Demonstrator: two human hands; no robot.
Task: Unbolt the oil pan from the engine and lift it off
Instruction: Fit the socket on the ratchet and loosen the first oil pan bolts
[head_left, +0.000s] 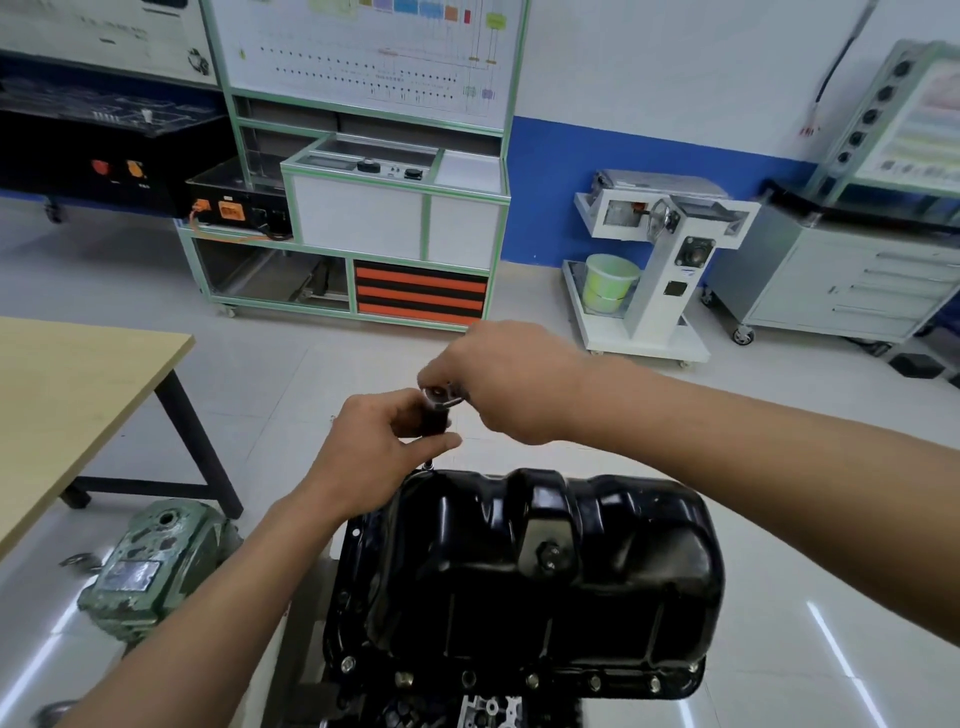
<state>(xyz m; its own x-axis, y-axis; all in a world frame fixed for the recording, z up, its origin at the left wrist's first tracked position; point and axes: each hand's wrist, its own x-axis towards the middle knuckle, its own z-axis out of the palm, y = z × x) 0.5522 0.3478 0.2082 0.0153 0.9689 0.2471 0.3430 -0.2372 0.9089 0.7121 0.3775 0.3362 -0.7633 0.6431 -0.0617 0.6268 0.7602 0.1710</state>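
A glossy black oil pan (524, 582) sits upside down on the engine (467, 714) in the lower middle of the view, drain plug (549, 555) facing up. Bolts (532, 679) show along its near flange. Above the pan's far left corner stands a black-handled socket driver (435, 415), its tip down at the flange. My left hand (379, 447) grips the black handle. My right hand (506, 382) pinches the metal top of the tool from above.
A wooden table (67, 395) with black legs stands at the left. A green metal housing (150, 566) lies on the floor beside the engine. Training cabinets (395, 208), a white stand (660, 280) and a grey drawer cart (852, 275) line the back wall.
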